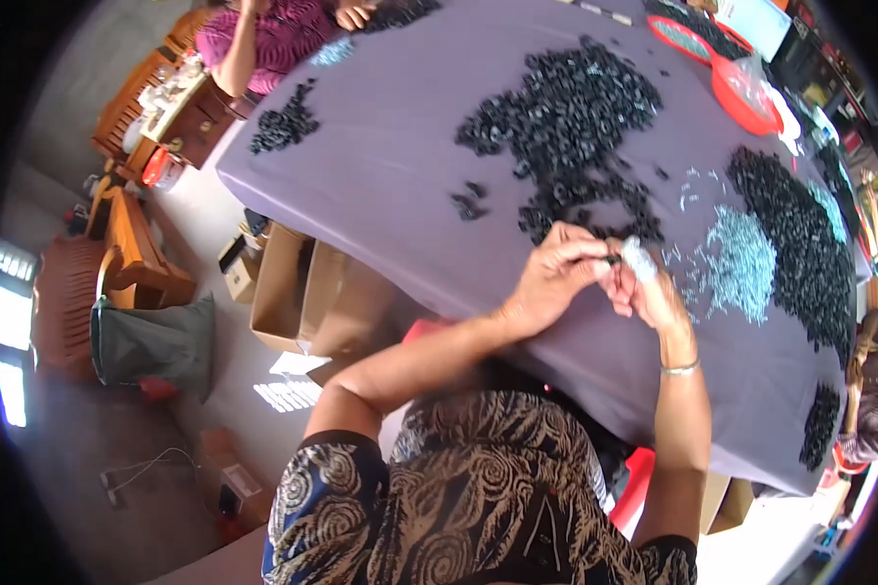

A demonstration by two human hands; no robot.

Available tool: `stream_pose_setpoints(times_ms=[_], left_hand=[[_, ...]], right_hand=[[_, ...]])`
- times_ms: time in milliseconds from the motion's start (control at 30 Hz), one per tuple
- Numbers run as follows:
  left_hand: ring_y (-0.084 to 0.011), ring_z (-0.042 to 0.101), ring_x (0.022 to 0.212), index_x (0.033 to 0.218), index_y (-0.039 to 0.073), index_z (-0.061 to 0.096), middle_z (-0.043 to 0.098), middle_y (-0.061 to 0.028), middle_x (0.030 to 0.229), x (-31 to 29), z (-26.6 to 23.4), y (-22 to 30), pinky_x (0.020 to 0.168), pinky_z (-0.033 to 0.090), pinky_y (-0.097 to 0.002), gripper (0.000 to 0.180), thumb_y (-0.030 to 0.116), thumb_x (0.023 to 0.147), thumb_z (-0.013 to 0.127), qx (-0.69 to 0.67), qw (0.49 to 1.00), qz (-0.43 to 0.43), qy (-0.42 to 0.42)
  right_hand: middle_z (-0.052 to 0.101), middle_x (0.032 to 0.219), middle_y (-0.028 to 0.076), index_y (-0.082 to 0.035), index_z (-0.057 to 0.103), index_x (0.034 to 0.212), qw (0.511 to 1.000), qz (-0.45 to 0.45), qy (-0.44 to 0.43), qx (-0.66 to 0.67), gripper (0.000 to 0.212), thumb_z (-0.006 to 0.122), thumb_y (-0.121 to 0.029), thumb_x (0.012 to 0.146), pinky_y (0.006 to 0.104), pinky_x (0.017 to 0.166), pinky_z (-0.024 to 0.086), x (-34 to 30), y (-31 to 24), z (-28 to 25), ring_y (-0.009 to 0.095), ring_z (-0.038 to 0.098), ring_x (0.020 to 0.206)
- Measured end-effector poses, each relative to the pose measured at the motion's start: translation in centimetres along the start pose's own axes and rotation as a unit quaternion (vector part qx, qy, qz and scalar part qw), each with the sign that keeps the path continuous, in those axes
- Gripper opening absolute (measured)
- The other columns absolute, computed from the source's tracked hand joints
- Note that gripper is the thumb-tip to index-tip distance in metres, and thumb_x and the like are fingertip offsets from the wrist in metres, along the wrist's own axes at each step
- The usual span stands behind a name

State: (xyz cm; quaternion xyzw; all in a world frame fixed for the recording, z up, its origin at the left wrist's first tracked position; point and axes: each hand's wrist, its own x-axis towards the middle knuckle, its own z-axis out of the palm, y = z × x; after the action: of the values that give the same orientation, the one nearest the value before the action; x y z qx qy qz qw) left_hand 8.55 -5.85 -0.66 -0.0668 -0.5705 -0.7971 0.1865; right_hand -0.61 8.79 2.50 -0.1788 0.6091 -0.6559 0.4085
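Note:
Over the near edge of the table, my left hand (553, 278) pinches a small black part (612, 259) between thumb and fingertips. My right hand (654, 292) meets it there with fingers closed at the same spot; what they grip is too small to make out. A whitish wrap (638, 257) covers one right finger. Just beyond both hands lies a big heap of small black parts (576, 107), with loose ones trailing toward me. A pile of thin silvery-blue pins (741, 263) lies to the right of my right hand.
A grey-purple cloth covers the table (390, 185). More black parts (800, 244) are heaped at the right. Red baskets (746, 97) stand at the far right. One person (268, 44) sits far left, another (873, 390) at the right edge. Cardboard boxes (298, 288) stand on the floor.

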Motion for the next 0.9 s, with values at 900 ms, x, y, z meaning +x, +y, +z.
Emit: stream_pose_setpoints(times_ms=[900], left_hand=[[-0.0112,0.057,0.077,0.099,-0.001,0.062,0.060,-0.0048,0.091,1.5,-1.6,5.1,0.069,0.049,-0.0253,0.017,0.004,0.083,0.063,0.174,0.976,0.030,0.126]], right_hand=[[0.038,0.049,-0.004,-0.004,0.052,0.065,0.982,-0.180,0.001,0.065,0.044,0.047,-0.038,0.093,0.0200,0.035,0.019,1.3,0.3,0.6,0.003,0.028,0.038]])
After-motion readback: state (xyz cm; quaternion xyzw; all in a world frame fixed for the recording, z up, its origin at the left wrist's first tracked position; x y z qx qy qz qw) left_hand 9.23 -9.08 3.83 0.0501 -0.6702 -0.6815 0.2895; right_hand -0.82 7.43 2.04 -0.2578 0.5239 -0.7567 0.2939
